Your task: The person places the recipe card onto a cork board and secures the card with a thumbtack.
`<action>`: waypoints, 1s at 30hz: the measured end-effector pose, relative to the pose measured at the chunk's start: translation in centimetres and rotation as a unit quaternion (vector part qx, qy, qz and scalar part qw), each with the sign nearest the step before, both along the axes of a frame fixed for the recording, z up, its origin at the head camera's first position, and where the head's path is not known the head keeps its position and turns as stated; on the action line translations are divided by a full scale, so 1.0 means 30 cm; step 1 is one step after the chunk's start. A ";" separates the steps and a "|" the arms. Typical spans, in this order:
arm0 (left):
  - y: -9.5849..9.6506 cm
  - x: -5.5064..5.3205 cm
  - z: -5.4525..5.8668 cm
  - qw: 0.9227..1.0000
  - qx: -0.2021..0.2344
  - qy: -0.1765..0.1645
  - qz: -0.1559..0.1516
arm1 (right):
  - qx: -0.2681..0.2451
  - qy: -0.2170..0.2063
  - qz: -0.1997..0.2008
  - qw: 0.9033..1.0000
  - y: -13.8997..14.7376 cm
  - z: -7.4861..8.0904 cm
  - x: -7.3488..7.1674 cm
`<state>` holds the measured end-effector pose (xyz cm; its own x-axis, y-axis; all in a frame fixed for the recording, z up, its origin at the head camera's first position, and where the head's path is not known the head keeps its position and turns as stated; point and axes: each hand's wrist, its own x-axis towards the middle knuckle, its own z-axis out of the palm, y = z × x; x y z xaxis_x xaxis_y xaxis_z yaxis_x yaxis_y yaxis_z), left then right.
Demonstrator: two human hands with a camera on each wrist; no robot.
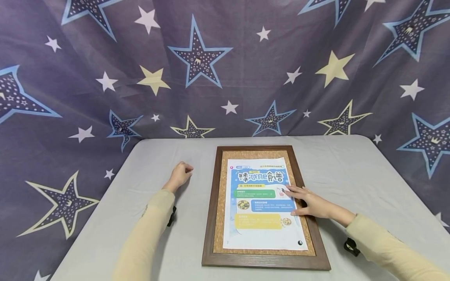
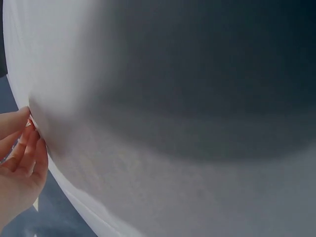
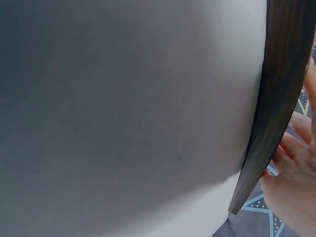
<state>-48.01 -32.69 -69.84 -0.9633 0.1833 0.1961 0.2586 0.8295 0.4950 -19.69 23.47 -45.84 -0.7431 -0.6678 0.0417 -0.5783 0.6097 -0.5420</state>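
Observation:
A cork board (image 1: 219,230) in a dark brown wooden frame lies flat on the table. On its cork sits a printed sheet (image 1: 267,240) with large Chinese lettering and green, blue and yellow panels. My right hand (image 1: 313,203) reaches over the frame's right side, its spread fingers resting on the sheet's right edge. The frame's wooden edge (image 3: 266,113) runs beside that hand in the right wrist view. Left of the board, my left hand (image 1: 180,176) rests on the table, fingers loosely bent. Its fingertips (image 2: 39,140) touch the cloth; a tiny reddish spot between them is unclear.
Grey cloth covers the table (image 1: 190,242). Behind and at both sides hangs a dark purple curtain (image 1: 246,74) printed with stars. A black strap (image 1: 351,246) sits under the right wrist, and another black strap (image 1: 172,216) under the left.

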 end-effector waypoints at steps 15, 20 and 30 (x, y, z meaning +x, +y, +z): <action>0.201 0.337 0.455 0.999 0.033 0.023 0.011 | -0.006 0.006 0.003 1.000 0.003 -0.005 0.000; 0.151 0.232 0.341 0.999 0.026 0.015 0.017 | -0.014 0.011 0.004 1.000 0.002 -0.006 0.002; 0.064 0.083 0.143 1.000 0.016 0.019 0.017 | -0.016 -0.001 0.002 1.000 0.001 0.000 0.004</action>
